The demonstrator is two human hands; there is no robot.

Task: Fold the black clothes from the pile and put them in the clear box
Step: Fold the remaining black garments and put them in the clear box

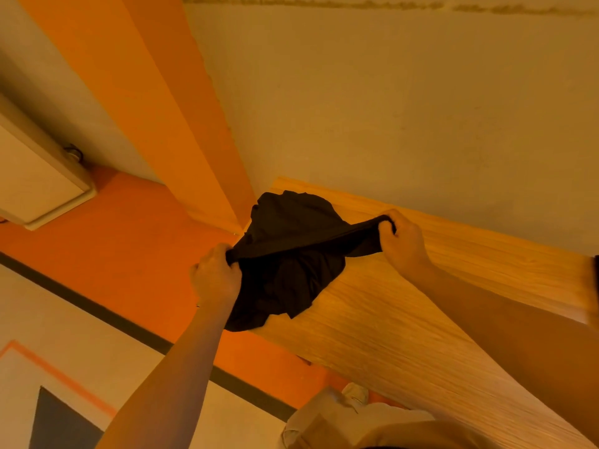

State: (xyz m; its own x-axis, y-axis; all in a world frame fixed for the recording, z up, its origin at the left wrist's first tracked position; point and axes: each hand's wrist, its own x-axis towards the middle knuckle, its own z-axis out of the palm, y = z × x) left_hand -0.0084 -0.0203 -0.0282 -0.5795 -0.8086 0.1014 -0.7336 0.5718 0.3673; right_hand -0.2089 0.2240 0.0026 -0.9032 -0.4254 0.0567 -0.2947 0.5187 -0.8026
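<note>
While the left hand (215, 273) and right hand (403, 239) are each gripping an edge of the black garment (291, 254), stretching it between them over the bench (405, 319), folding is barely starting and the clear box is lying out of view.

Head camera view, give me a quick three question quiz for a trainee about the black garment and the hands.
1. True or false: the black garment lies folded flat on the wooden table.
2. Which hands hold the garment's edge? A: left hand only. B: right hand only. C: both.
3. Fill in: the edge between the two hands is pulled ____.

Key
1. False: it is bunched, with one edge lifted.
2. C: the left hand and the right hand each have a grip on one end.
3. Taut.
</note>
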